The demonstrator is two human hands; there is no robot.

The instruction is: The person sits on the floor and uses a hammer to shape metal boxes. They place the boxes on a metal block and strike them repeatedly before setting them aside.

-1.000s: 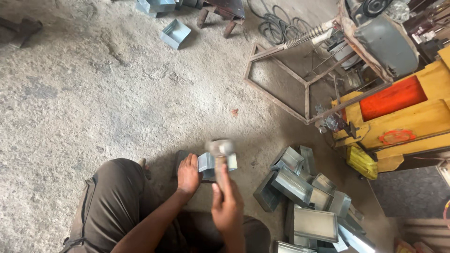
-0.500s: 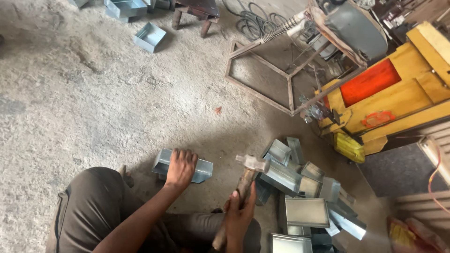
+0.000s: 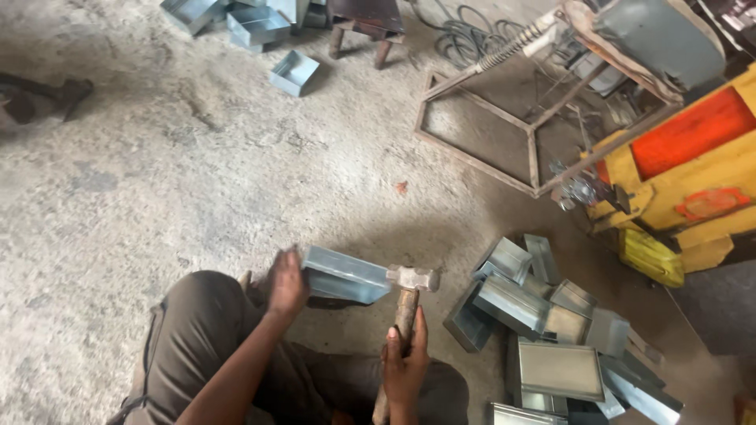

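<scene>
My left hand (image 3: 285,282) grips the left end of a folded sheet-metal box (image 3: 344,275) that rests on the concrete floor in front of my knee. My right hand (image 3: 405,364) is wrapped around the wooden handle of a hammer (image 3: 408,295). The hammer's steel head sits against the right end of the box.
A heap of several similar metal boxes (image 3: 543,330) lies to the right. More boxes (image 3: 260,24) lie at the top, by a small stool (image 3: 364,20). An angle-iron frame (image 3: 504,134), coiled cable (image 3: 465,35) and a yellow and orange machine (image 3: 685,165) stand at right.
The hammer has come down from its raised position onto the box's right end. My left hand has kept its hold on the box. The camera view has shifted slightly.
</scene>
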